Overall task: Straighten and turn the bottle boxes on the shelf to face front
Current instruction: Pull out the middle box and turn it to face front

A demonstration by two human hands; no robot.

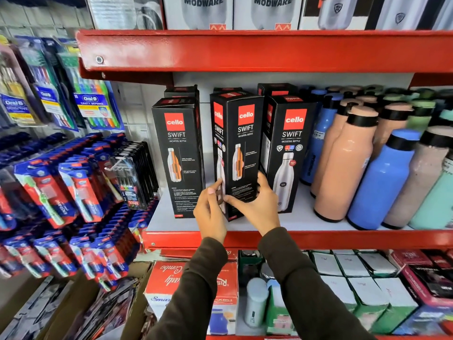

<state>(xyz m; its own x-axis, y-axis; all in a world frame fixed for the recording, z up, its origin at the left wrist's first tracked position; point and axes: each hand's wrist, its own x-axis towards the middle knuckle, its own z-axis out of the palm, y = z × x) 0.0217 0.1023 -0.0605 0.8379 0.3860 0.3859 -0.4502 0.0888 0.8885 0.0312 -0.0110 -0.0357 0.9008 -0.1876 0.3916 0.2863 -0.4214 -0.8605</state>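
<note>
You've got 3 tall black cardboard boxes in the front row of the red metal shelf [318, 238], glossy, square-edged, each w/ a red "cello" patch and SWIFT print. The middle box [239, 153] sits turned, a corner edge pointing at you, 2 faces showing. Left box [177, 158] and right box [285, 153] face front. Your left hand [210, 212] and right hand [257, 204] both pinch the middle box low down, grip closed on its sides. More boxes stand behind. Smooth plastic bottles [382, 177] crowd the right.
</note>
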